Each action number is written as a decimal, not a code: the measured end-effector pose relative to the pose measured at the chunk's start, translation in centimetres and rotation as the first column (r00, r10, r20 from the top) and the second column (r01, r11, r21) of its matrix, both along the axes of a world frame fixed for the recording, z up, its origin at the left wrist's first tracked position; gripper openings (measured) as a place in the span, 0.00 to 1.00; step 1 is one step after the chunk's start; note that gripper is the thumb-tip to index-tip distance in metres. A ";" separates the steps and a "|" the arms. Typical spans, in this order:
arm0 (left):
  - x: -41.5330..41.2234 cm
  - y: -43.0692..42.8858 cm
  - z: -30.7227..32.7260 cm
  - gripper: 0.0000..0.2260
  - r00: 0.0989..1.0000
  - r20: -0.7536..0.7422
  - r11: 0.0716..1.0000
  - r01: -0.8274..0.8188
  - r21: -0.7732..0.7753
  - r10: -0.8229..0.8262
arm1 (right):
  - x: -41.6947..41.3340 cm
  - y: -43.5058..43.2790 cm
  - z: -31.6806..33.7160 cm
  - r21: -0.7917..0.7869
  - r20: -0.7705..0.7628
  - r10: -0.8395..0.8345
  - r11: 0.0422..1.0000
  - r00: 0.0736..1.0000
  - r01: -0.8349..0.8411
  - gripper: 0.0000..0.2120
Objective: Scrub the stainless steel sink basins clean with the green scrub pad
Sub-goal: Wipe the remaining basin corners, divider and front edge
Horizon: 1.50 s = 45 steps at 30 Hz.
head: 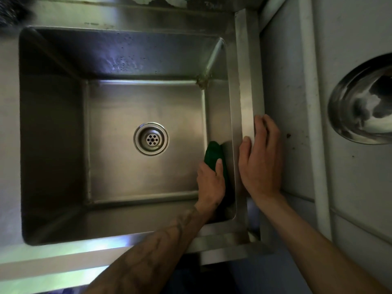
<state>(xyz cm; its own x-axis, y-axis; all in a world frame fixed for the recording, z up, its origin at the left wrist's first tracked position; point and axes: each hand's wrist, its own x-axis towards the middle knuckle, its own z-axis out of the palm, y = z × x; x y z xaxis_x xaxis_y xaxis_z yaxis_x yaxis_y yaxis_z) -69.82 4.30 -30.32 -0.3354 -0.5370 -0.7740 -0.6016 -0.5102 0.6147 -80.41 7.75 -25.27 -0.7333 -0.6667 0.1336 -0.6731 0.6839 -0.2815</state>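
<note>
A deep stainless steel sink basin (53,132) fills the view, with a round drain strainer (151,139) in the middle of its floor. My left hand (211,181) is down inside the basin at the right wall, gripping the green scrub pad (213,152) and holding it against the lower part of that wall. My right hand (261,158) rests on the basin's right rim (246,85), fingers relaxed over the rim's outer edge, thumb on top. Part of the pad is hidden behind my left hand.
A white tiled surface (292,85) runs along the right of the sink, with a shiny steel bowl (364,102) at the far right edge. The sink's front rim (63,257) lies below. A dark object (12,11) sits at the top left corner.
</note>
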 end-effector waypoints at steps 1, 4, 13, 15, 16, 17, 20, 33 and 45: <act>-0.4 -0.3 -0.5 0.22 0.998 0.067 0.998 0.013 0.065 -0.018 | 0.0 0.0 0.0 0.001 -0.006 0.002 1.000 1.000 -0.002 0.24; -0.8 -0.5 -0.7 0.24 0.990 0.140 0.994 0.017 0.107 -0.032 | 0.0 0.0 0.2 0.009 -0.034 0.010 1.000 0.999 -0.009 0.23; -1.0 -0.4 0.1 0.17 0.998 -0.025 0.995 -0.058 -0.083 0.056 | 0.1 -0.2 0.2 0.009 -0.038 0.007 1.000 0.999 -0.007 0.24; -1.5 -1.0 -0.7 0.19 0.997 0.038 0.997 -0.068 -0.044 0.070 | 0.1 -0.1 0.2 0.012 -0.045 0.007 1.000 0.999 -0.006 0.24; -1.6 -0.9 -0.8 0.19 0.996 0.018 0.994 -0.086 -0.064 0.088 | 0.1 -0.1 0.3 0.012 -0.041 0.008 1.000 0.999 -0.007 0.24; -1.6 -0.8 -0.7 0.18 0.995 -0.029 0.989 -0.096 -0.112 0.093 | 0.1 -0.1 0.3 0.012 -0.035 0.010 1.000 0.999 -0.010 0.24; -1.1 0.1 -0.3 0.13 0.979 -0.177 0.962 -0.141 -0.236 0.100 | 0.1 -0.1 0.2 0.004 -0.033 0.005 1.000 0.999 -0.005 0.24; -3.3 -2.9 -1.7 0.14 0.951 -0.295 0.937 -0.187 -0.296 0.096 | 0.0 -0.1 0.0 0.008 -0.039 0.001 1.000 0.999 -0.001 0.24; -4.7 -5.1 -1.2 0.16 0.945 -0.327 0.891 -0.173 -0.420 0.029 | 0.0 0.0 0.0 0.015 -0.028 0.004 1.000 1.000 -0.003 0.24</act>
<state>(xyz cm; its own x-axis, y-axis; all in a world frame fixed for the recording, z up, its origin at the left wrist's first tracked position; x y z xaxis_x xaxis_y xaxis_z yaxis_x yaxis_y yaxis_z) -74.54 -0.82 -31.48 -0.4399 -0.8392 -0.3198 -0.3088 -0.1931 0.9313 -80.36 7.76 -25.26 -0.7271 -0.6712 0.1443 -0.6829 0.6855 -0.2526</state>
